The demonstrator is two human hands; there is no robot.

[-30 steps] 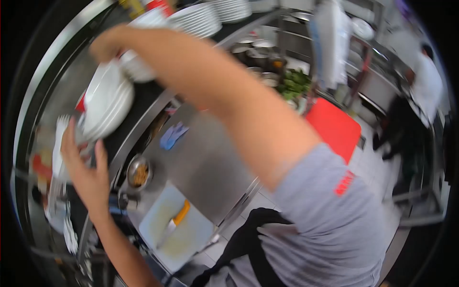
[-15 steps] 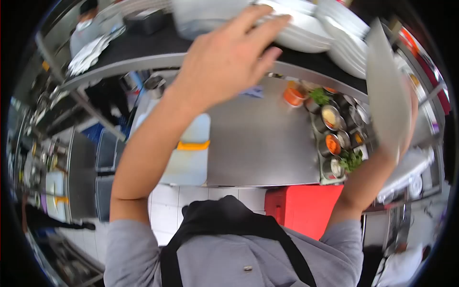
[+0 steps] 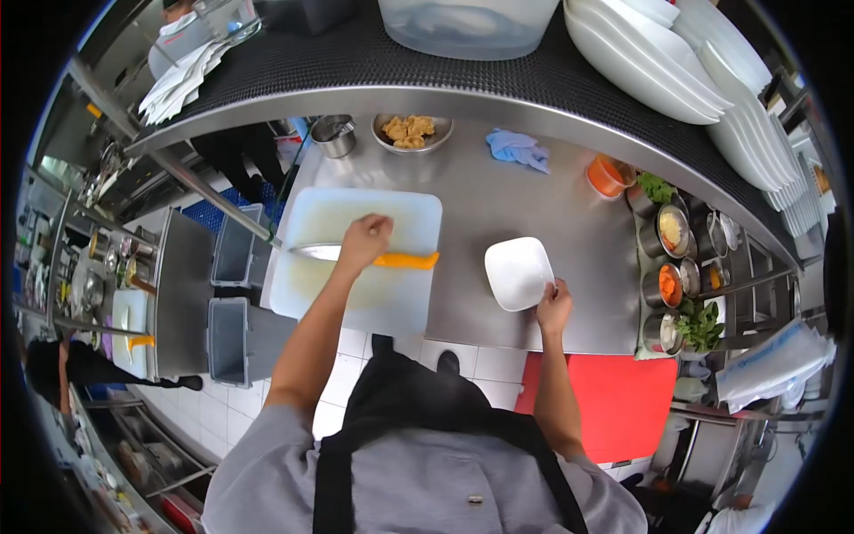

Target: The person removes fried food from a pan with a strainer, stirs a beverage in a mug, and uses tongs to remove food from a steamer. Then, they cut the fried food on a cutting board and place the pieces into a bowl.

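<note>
My right hand [image 3: 555, 306] grips a square white plate [image 3: 518, 272] by its near right corner, held above the steel counter. The plate looks bare and is tilted a little. My left hand [image 3: 366, 240] is over the white cutting board [image 3: 365, 298], its fingers bent and slightly blurred. Beneath that hand lies a knife with a yellow handle [image 3: 407, 260], its blade [image 3: 313, 252] pointing left. Part of the knife is hidden behind the hand, and I cannot tell whether the fingers touch it.
Behind the board stand a metal bowl of fried pieces [image 3: 436, 140] and a steel pot [image 3: 334, 137]. A blue cloth [image 3: 519, 149] lies farther right. Ingredient containers [image 3: 669, 283] line the right edge. Stacked white dishes [image 3: 636, 67] sit on the overhead shelf [image 3: 329, 80]. Another person [image 3: 178, 40] stands far left.
Both hands have come down from the shelf. My right hand brought the white plate over the counter, turning it flatter; my left hand moved down to above the knife and board.
</note>
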